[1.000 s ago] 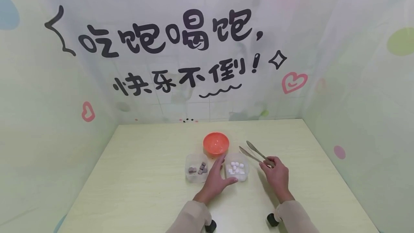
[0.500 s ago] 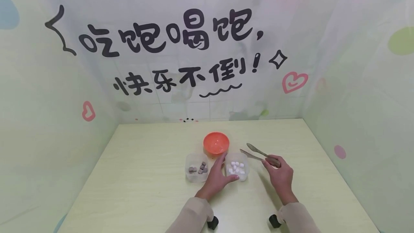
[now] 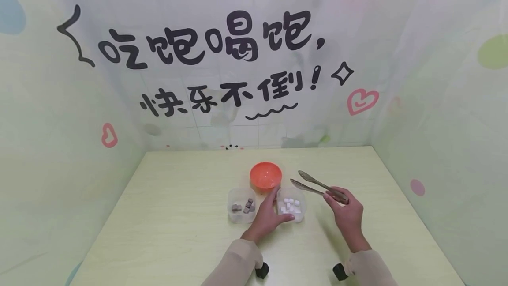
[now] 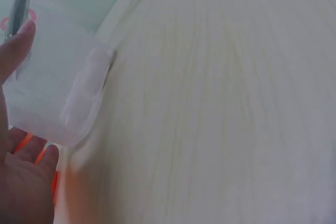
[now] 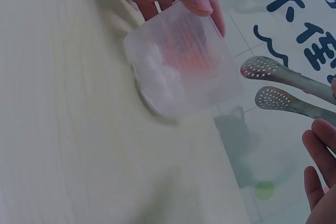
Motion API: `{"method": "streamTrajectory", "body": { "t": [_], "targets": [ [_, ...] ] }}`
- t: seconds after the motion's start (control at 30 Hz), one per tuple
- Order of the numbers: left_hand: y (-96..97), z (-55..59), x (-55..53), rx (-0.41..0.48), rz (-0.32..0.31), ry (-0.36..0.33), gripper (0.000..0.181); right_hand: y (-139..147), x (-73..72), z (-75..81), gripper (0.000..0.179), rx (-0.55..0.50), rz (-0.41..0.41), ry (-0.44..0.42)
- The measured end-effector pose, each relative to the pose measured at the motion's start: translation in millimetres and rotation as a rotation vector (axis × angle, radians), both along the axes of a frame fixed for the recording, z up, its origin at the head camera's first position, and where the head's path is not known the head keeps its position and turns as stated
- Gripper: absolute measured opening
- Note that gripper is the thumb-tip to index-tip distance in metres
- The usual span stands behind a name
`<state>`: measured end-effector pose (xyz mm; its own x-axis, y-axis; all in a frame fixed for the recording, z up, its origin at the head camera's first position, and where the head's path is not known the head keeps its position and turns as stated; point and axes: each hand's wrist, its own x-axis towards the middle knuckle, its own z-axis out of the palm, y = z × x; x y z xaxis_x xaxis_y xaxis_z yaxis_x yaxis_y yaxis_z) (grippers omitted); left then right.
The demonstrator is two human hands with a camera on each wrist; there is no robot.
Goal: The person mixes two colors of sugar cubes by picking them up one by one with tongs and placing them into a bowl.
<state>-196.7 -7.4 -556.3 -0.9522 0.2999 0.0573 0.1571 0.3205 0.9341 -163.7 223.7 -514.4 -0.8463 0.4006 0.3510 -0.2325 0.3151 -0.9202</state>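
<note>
My left hand (image 3: pixel 265 222) grips a clear plastic box (image 3: pixel 303 205), its thumb at the near side and its fingers at the left and far side. Inside lie several small white cubes (image 3: pixel 289 205). In the right wrist view the left thumb bends over the edge of the same box (image 5: pixel 178 72). With my right hand (image 3: pixel 349 215) I hold metal tongs (image 3: pixel 317 182) to the right of the box. Their perforated tips stand apart above the table, and nothing is between them, as the tongs (image 5: pixel 262 69) in the right wrist view also show.
A second clear box (image 3: pixel 233 195) with several brown cubes (image 3: pixel 248 205) stands left of my left hand. Behind the two boxes is an orange bowl (image 3: pixel 265 184). The pale table (image 3: pixel 178 215) meets a printed back wall (image 3: pixel 222 131) and side walls.
My right hand has moved a little right and away from me, and the tong tips have lifted and now face the back left. The left hand stays at the box with barely any shift.
</note>
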Motion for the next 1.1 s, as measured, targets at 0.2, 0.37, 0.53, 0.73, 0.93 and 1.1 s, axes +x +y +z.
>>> {"method": "streamTrajectory", "body": {
  "t": [0.2,0.37,0.53,0.73,0.93,1.1],
  "targets": [
    [0.6,0.5,-0.9,0.001,-0.007,0.002,0.107,3,5.2,4.6,0.022,-0.011,0.062,-0.029],
    [-0.4,0.0,-1.8,-0.02,-0.003,0.005,0.106,5,10.8,9.4,0.023,-0.029,0.112,-0.05],
    [-1.4,0.8,-3.3,-0.04,-0.004,-0.002,0.104,7,13.0,12.7,0.022,0.005,0.184,-0.049],
    [-2.4,0.5,-4.0,-0.05,-0.01,0.005,0.104,7,9.9,8.7,0.019,0.144,0.276,-0.086],
    [-3.4,2.0,-3.1,-0.061,-0.022,0.015,0.103,0,8.2,7.2,0.018,0.219,0.318,-0.174],
    [-4.1,0.9,-3.6,-0.071,-0.023,0.012,0.104,-2,4.7,4.6,0.02,0.219,0.337,-0.195]
  ]
}}
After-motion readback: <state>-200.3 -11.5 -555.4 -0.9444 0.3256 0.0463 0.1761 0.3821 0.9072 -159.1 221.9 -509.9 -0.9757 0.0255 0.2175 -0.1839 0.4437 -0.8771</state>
